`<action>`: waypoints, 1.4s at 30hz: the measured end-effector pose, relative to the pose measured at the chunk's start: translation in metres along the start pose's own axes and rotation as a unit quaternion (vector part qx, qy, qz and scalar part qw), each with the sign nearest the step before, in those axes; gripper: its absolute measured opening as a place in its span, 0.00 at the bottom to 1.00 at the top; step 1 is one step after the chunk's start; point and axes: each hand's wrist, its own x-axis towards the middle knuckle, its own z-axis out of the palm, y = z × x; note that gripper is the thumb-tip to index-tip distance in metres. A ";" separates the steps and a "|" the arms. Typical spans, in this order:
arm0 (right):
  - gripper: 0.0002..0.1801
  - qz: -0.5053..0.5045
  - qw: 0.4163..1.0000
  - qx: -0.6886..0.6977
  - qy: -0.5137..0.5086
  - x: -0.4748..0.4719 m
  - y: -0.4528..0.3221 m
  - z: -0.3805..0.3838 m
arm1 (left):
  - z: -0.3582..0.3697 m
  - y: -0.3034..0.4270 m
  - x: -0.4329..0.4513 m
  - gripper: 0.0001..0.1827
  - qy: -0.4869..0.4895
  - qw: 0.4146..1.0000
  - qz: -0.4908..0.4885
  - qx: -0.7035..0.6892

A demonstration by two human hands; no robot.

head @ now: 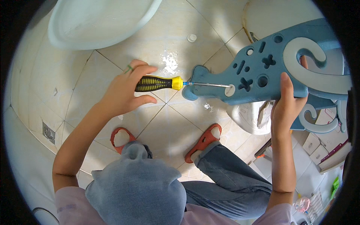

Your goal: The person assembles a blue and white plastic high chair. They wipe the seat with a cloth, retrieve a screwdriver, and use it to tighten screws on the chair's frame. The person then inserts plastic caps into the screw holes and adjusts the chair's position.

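Observation:
My left hand (123,87) holds a screwdriver (159,83) by the end of its yellow and black handle, the thumb apart from it. The screwdriver's metal shaft points right, and its tip meets a round white cap (229,90) on a blue plastic panel (222,76). The panel has round, slot and cross-shaped holes and a white scroll-shaped part (298,53). My right hand (287,104) grips the panel's lower edge, thumb on its face; some fingers are hidden behind it.
A small white cap (191,38) lies on the wet tiled floor. A pale basin (104,25) stands at the upper left, a floor drain (48,132) at the left. Below the panel is a white plastic object (247,118). A small drawer cabinet (317,146) stands at the right.

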 end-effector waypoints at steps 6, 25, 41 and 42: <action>0.35 -0.015 1.000 0.014 0.002 0.002 -0.001 0.001 | -0.017 -0.002 0.012 0.25 0.048 0.981 0.157 0.107; 0.35 -0.012 1.000 0.014 0.012 0.001 0.000 0.005 | -0.045 0.011 0.053 0.15 0.047 0.983 0.160 0.080; 0.36 0.010 1.000 0.028 0.000 0.001 -0.004 0.004 | -0.038 0.021 0.034 0.07 -0.034 0.939 -0.208 -0.272; 0.36 0.006 1.000 0.026 0.002 0.001 -0.005 0.005 | -0.036 0.025 0.038 0.08 -0.046 0.940 -0.238 -0.239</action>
